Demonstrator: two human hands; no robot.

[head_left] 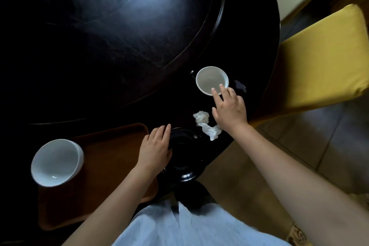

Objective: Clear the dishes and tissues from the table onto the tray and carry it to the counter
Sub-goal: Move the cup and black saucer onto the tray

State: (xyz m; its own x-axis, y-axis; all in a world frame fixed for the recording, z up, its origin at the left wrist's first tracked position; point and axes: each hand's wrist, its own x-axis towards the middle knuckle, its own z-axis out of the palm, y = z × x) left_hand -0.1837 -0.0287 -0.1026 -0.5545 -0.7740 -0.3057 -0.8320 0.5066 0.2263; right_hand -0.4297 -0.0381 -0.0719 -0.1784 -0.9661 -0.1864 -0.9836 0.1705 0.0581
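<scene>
1. Your right hand point(229, 108) reaches over the dark table point(111, 46), fingers spread wide and holding nothing; two fingertips point(215, 91) overlap the near rim of the small bowl point(212, 80).
2. Your left hand point(156, 149) lies flat with fingers loosely extended, holding nothing, its palm over the left edge of the black plate point(184, 152); whether it presses on the plate cannot be told.
3. The small bowl, white and upright, stands on the table beyond the black plate, close to the table's right edge.
4. A crumpled white tissue point(206, 126) lies on the table between the small bowl and the black plate, just beside your right wrist.
5. The black plate sits at the table's near edge, hard to read against the dark wood; a bright glint marks its near rim.
6. The brown tray point(111, 146) lies just left of the black plate, under your left forearm, its near end overhanging the table toward you.
7. A large white bowl point(57, 163) stands on the tray's left side, well apart from the black plate, and looks tilted toward you.
8. A yellow chair point(321, 56) stands right of the table, past the small bowl.
9. A dark raised turntable point(139, 16) fills the table's centre, beyond the small bowl.
</scene>
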